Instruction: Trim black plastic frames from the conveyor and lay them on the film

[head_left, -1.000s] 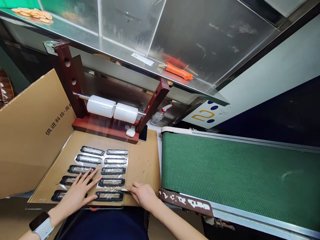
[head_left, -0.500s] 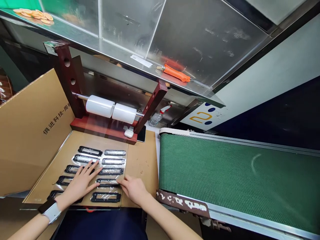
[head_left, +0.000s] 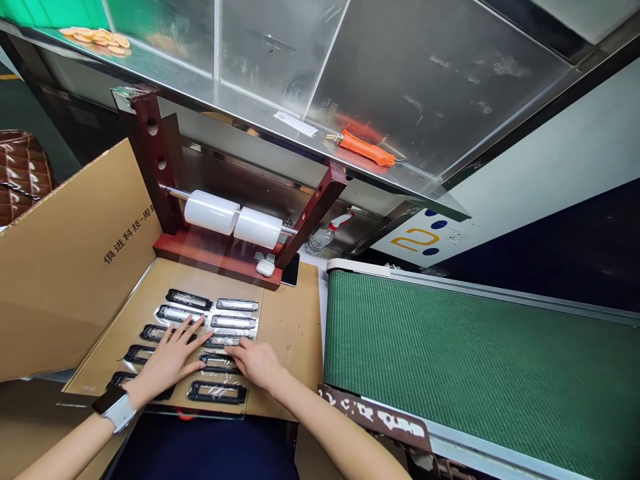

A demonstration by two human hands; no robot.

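Observation:
Two columns of narrow black rectangular frames [head_left: 217, 392] lie on a cardboard sheet, with clear film [head_left: 253, 328] over or around them. My left hand [head_left: 167, 360] is spread flat across the left column, its fingertips reaching the gap between the columns and covering parts of several frames. Over the right column, my right hand [head_left: 257, 363] has its fingers curled together. Its fingertips touch the area between the third frame [head_left: 223, 341] and the fourth frame [head_left: 215, 363] from the top. Whatever is between those fingertips is too small to make out.
Behind the frames stands a dark red rack [head_left: 215, 263] with two white film rolls [head_left: 213, 212]. A green conveyor belt [head_left: 450, 360] runs along the right, and a cardboard flap [head_left: 75, 267] rises at left. An orange-handled tool [head_left: 367, 148] lies on the metal shelf above.
My right hand has moved up and inward, from the right end of the fourth frame to between the third and fourth. My left hand stays spread over the left column. The view has shifted slightly.

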